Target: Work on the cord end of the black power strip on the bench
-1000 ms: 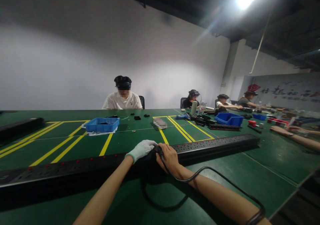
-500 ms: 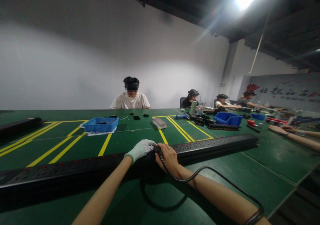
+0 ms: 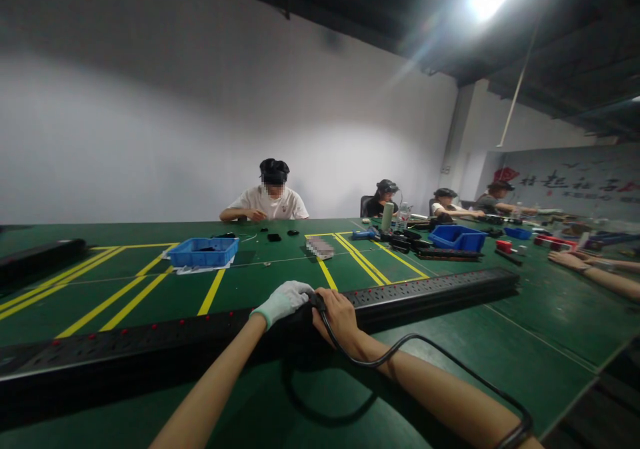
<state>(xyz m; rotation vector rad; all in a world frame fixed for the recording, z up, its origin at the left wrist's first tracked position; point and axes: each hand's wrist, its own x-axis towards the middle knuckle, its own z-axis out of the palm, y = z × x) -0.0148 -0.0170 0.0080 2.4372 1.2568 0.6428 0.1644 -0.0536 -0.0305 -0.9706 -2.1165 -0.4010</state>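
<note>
A long black power strip (image 3: 430,298) with rows of sockets and small red parts lies across the table in front of me. My left hand (image 3: 286,299), in a white glove, is closed over the strip's middle, its fingertips meeting the right hand's. Bare and closed, my right hand (image 3: 336,312) grips a black plug (image 3: 317,301) against the top of the strip. From the plug a black cord (image 3: 415,337) loops over my right forearm. The plug's prongs and the socket beneath it are hidden by my hands.
Beyond the strip are a blue tray (image 3: 204,252), a pixelated flat item (image 3: 320,247) and a blue bin (image 3: 457,237). Another black strip (image 3: 43,262) lies at far left. A co-worker (image 3: 270,199) sits opposite; another person's hands (image 3: 570,260) rest at right.
My hands stay at the same place on the strip, with only a slight shift of the view. The co-worker opposite has leaned right and brought a hand up onto the table.
</note>
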